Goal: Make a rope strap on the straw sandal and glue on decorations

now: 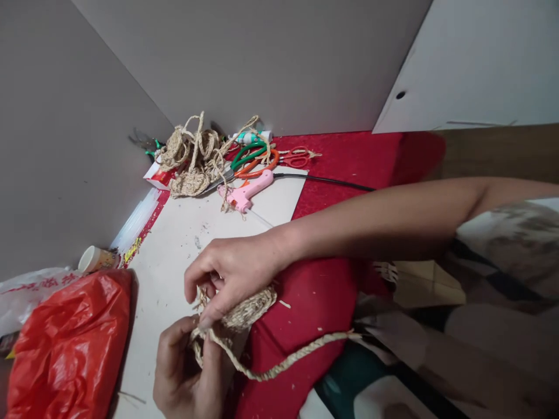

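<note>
A braided straw rope (279, 368) trails from my fingers towards my body, its frayed end near my clothing. My left hand (186, 364), low in the view, pinches this rope between thumb and fingers. From above, my right hand (242, 265) reaches over with bent fingers, its thumb pressed onto the rope close to my left fingertips. A coiled straw piece (251, 309) of the same braid lies under and beside my right hand, partly covered by it. Loose straw ends stick out between the two hands.
Beyond my right hand lie a pink glue gun (251, 192) with a black cord, green-handled scissors (248, 154), red-handled scissors (294, 157) and a heap of straw braids (192, 154). Glue sticks (137, 221), a paper cup (96, 259) and a red plastic bag (74, 343) line the left.
</note>
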Available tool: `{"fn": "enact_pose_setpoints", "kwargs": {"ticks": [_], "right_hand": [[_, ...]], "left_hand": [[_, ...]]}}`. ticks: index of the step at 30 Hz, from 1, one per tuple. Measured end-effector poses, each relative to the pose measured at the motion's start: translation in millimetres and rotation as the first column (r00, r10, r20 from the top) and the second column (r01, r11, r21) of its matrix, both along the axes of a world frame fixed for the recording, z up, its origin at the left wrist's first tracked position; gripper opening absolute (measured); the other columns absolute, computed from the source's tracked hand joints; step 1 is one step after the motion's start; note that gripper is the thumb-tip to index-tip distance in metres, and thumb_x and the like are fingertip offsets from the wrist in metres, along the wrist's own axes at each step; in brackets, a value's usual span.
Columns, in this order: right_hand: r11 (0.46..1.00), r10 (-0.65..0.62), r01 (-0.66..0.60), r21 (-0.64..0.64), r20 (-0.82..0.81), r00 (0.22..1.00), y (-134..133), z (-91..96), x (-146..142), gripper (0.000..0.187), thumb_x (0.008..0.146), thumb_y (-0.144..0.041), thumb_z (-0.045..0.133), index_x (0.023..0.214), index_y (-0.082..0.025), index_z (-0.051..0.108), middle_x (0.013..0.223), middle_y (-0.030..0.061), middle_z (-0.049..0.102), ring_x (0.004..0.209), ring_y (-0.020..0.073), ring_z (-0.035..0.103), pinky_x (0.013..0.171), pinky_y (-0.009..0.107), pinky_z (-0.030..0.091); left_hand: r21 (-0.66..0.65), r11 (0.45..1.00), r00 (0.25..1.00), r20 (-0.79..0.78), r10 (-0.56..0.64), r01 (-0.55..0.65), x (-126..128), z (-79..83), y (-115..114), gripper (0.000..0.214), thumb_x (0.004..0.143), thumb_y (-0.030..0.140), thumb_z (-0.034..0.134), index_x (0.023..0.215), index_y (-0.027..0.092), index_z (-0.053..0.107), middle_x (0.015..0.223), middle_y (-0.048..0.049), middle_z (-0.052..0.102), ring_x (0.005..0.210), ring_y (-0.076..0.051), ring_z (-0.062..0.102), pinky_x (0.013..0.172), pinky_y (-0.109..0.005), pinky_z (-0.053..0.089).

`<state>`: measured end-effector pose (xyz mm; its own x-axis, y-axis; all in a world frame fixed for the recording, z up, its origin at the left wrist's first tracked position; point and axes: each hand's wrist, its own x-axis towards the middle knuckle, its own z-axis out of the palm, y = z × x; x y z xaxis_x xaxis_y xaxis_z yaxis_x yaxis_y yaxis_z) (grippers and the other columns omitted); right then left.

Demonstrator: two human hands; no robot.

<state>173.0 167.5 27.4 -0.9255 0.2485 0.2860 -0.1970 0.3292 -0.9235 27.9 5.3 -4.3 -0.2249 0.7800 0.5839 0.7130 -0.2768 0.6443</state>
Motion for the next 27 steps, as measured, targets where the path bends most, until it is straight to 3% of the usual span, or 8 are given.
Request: {"fn": "enact_pose_setpoints", "kwargs": {"ticks": [2, 5, 7, 10, 15, 22, 25, 27], "right_hand": [[0.999, 0.038, -0.038, 0.014, -0.018, 0.999, -0.9, -0.5, -1.4, 0.007, 0.081, -0.008, 0.065, 0.085, -0.003, 0.066, 0.067, -0.0028, 0.056, 0.064, 0.0037, 0.049, 0.06, 0.014, 0.039], [0.972, 0.156, -0.151, -0.181, 0.012, 0.988, -0.1, -2.9, -4.9, 0.008, 0.088, -0.005, 0.055, 0.084, -0.004, 0.062, 0.067, -0.0026, 0.057, 0.061, 0.0039, 0.051, 0.059, 0.015, 0.041], [0.912, 0.26, -0.235, -0.337, 0.03, 0.965, 1.2, -5.8, -7.7, 0.006, 0.09, -0.01, 0.055, 0.087, -0.007, 0.059, 0.065, -0.004, 0.057, 0.055, 0.0042, 0.05, 0.054, 0.016, 0.04], [0.856, 0.353, -0.307, -0.415, 0.037, 0.935, 3.2, -10.1, -10.8, 0.006, 0.091, -0.013, 0.056, 0.086, -0.009, 0.056, 0.059, -0.0055, 0.055, 0.049, 0.0043, 0.048, 0.049, 0.016, 0.038], [0.853, 0.386, -0.349, -0.389, 0.018, 0.922, 4.5, -11.8, -12.0, 0.01, 0.089, -0.015, 0.06, 0.082, -0.009, 0.056, 0.056, -0.0051, 0.056, 0.048, 0.005, 0.049, 0.047, 0.016, 0.036], [0.894, 0.368, -0.348, -0.282, 0.019, 0.93, -9.5, -7.0, -8.8, 0.02, 0.087, -0.028, 0.064, 0.082, -0.01, 0.061, 0.065, -0.0014, 0.062, 0.055, 0.0073, 0.055, 0.052, 0.018, 0.04], [0.954, 0.257, -0.252, -0.16, 0.013, 0.966, -15.0, -5.8, -6.1, 0.019, 0.086, -0.028, 0.065, 0.083, -0.009, 0.063, 0.071, 0.0014, 0.065, 0.06, 0.0095, 0.057, 0.059, 0.021, 0.042], [0.995, 0.091, -0.092, -0.046, -0.042, 0.995, -15.8, -4.0, -3.3, 0.017, 0.084, -0.026, 0.065, 0.088, -0.009, 0.064, 0.082, 0.0054, 0.067, 0.073, 0.0119, 0.058, 0.066, 0.023, 0.041]], "left_hand": [[-0.006, 1.0, 0.999, -0.035, -0.025, 0.025, -1.8, 0.0, -1.3, 0.025, 0.076, 0.011, 0.071, 0.098, 0.019, 0.065, 0.075, 0.0042, 0.067, 0.056, -0.006, 0.062, 0.057, -0.013, 0.051], [0.033, 0.999, 0.997, -0.073, -0.031, 0.034, -1.5, -1.2, -2.5, 0.03, 0.074, 0.008, 0.072, 0.1, 0.02, 0.064, 0.08, 0.004, 0.066, 0.06, -0.006, 0.063, 0.06, -0.013, 0.052], [0.068, 0.997, 0.996, -0.087, -0.03, 0.036, 1.1, -1.5, -1.7, 0.032, 0.074, 0.008, 0.072, 0.101, 0.021, 0.062, 0.081, 0.0043, 0.066, 0.061, -0.007, 0.064, 0.06, -0.014, 0.052], [0.083, 0.996, 0.994, -0.104, -0.033, 0.042, 7.4, -0.5, 0.8, 0.029, 0.074, 0.01, 0.073, 0.099, 0.02, 0.061, 0.08, 0.0035, 0.067, 0.064, -0.008, 0.066, 0.06, -0.016, 0.053], [0.088, 0.996, 0.993, -0.114, 0.011, -0.001, 12.3, 4.4, -2.1, 0.025, 0.076, 0.015, 0.075, 0.097, 0.018, 0.061, 0.082, 0.0018, 0.066, 0.065, -0.01, 0.066, 0.058, -0.02, 0.054], [0.093, 0.99, 0.985, -0.123, 0.121, -0.11, 16.0, 11.0, -23.6, 0.023, 0.087, 0.028, 0.066, 0.105, 0.015, 0.061, 0.093, -0.0021, 0.063, 0.073, -0.012, 0.062, 0.061, -0.027, 0.054], [0.043, 0.982, 0.978, -0.087, 0.189, -0.185, 19.4, 7.1, -26.6, 0.026, 0.089, 0.032, 0.063, 0.109, 0.015, 0.06, 0.097, -0.0035, 0.064, 0.076, -0.013, 0.062, 0.064, -0.03, 0.055], [-0.012, 0.969, 0.968, -0.055, 0.244, -0.245, 17.3, 4.1, -23.6, 0.029, 0.09, 0.033, 0.062, 0.113, 0.016, 0.06, 0.101, -0.005, 0.064, 0.08, -0.015, 0.064, 0.068, -0.032, 0.056]]}}
